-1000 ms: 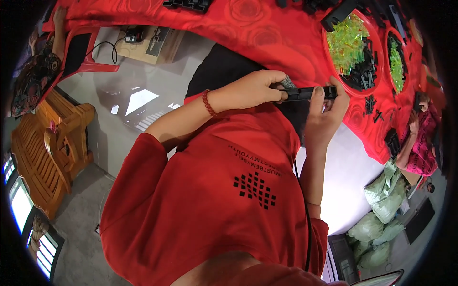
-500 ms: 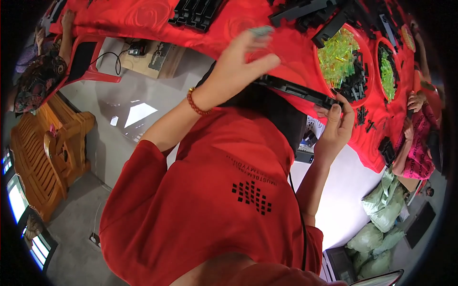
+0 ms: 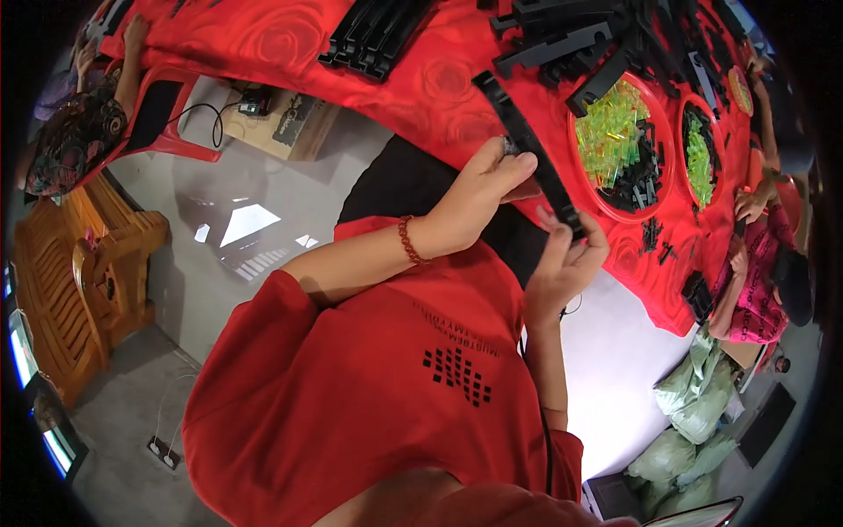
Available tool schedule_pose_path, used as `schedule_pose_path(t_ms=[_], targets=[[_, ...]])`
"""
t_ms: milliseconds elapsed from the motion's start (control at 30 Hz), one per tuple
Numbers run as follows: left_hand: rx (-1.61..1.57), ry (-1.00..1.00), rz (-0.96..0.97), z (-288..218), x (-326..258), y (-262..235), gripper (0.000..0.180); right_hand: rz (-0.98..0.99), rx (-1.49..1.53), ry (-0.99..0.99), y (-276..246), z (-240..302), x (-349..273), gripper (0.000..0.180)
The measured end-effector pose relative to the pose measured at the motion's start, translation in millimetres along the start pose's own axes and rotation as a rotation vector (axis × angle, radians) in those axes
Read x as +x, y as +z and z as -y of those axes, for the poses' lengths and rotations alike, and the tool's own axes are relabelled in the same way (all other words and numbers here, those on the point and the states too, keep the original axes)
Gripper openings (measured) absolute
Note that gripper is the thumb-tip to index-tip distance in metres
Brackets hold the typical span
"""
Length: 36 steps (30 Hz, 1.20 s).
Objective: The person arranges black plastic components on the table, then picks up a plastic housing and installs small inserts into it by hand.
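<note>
A long black plastic strip slants over the front edge of the red-covered table, its far end pointing up and left. My right hand is closed around its near end, thumb and fingers pinching it. Partway along the strip, my left hand is closed with the thumb against its edge; some of its fingers are hidden behind the strip. Something greenish-grey shows on a left fingertip. Right of the strip stands a red round basin holding clear yellow-green pieces and small black parts.
More black strips lie heaped at the far right, and a stack of them sits farther left. A second red basin stands beyond the first. Other people sit at both sides. A red chair and a carton stand left.
My left hand has come down and closed on the strip, having been raised apart from it. The strip has turned from nearly level to steeply slanted, and my right hand has moved lower and left.
</note>
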<state>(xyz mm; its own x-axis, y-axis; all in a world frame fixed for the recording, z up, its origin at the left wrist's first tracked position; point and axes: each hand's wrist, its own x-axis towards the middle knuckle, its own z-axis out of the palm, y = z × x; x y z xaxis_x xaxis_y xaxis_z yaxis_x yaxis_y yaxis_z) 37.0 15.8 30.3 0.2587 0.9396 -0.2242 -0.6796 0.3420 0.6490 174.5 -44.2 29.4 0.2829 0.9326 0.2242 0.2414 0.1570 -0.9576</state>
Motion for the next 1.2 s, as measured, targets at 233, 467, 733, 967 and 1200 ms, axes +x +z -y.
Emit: schedule_pose_path(t_ms=[233, 467, 733, 967, 1200], targets=[[0.514, 0.152, -0.144, -4.9, 2.1, -1.2, 0.015, 0.457, -0.278, -0.098, 1.3, 3.1, -6.9, 0.051], [0.903, 0.383, -0.037, -10.0, -4.2, -5.8, 0.007, 0.221, -0.154, -0.034, -4.5, 7.8, 28.2, 0.041], [0.992, 0.407, 0.005, -7.0, -13.6, 0.3, 0.014, 0.128, 0.112, 0.001, 17.8, 46.5, 74.3, 0.045], [1.000, 0.429, -0.002, -7.0, -16.8, -3.6, 0.016, 0.069, -0.101, -0.166, 17.0, 41.0, 62.8, 0.043], [0.933, 0.288, 0.011, -3.8, -20.2, -9.1, 0.020, 0.051, -0.169, -0.176, 13.1, 30.5, 53.8, 0.037]])
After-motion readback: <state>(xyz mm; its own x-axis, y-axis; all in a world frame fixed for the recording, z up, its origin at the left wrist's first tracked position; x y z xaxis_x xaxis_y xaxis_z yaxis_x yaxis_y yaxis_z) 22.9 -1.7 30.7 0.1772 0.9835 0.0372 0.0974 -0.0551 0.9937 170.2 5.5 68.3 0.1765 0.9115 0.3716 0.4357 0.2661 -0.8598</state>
